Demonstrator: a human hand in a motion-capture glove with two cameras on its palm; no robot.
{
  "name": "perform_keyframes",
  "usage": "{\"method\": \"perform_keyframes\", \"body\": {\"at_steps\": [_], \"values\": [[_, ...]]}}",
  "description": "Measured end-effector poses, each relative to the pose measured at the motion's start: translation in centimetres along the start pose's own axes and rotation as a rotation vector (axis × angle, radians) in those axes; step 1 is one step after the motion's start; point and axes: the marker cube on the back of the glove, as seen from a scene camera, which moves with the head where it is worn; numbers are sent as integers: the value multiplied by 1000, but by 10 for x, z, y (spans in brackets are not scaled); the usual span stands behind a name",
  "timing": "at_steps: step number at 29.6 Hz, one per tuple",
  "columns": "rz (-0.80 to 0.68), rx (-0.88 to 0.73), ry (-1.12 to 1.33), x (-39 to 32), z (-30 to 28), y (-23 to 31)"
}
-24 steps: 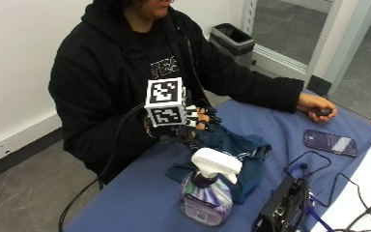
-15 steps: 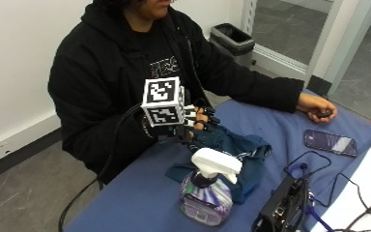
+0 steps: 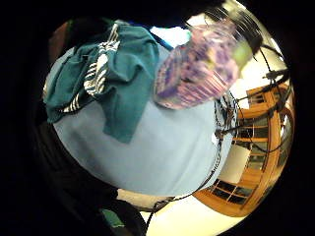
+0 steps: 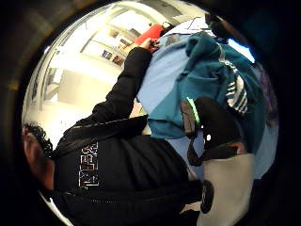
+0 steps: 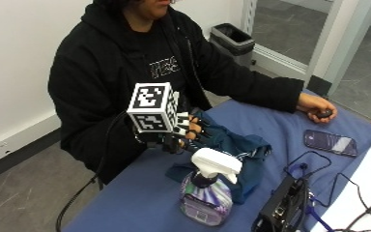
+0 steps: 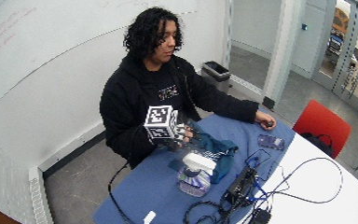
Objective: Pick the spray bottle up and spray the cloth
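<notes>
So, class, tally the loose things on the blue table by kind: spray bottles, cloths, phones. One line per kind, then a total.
Spray bottles: 1, the spray bottle
Cloths: 1, the teal cloth
Phones: 1, the phone
Total: 3

White wall (image 6: pixel 55 60), grey floor (image 6: pixel 79 172) (perhaps concrete), red chair (image 6: pixel 319 123).

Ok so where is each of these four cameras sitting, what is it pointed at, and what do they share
Little finger side palm view: over the blue table, facing cloth and spray bottle; no hand visible.
Thumb side palm view: facing the cloth and the person's torso; gloved fingers show.
Outside view: across the table, facing the person; right hand above the cloth, bare hand resting.
Wide outside view: higher, farther back.
All share the cloth.
</notes>
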Motion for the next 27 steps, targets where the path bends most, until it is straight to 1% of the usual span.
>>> {"method": "perform_keyframes", "body": {"at_steps": [5, 8, 10, 14, 19, 21, 23, 25, 27], "values": [[129, 64, 51, 31, -15, 7], [235, 159, 75, 43, -23, -7], [285, 205, 91, 55, -33, -6], [358, 238, 124, 86, -55, 14], [546, 297, 112, 111, -64, 4], [627, 354, 53, 119, -65, -2], [675, 421, -63, 126, -63, -10], [675, 469, -217, 132, -60, -21], [642, 496, -376, 137, -55, -32]]}}
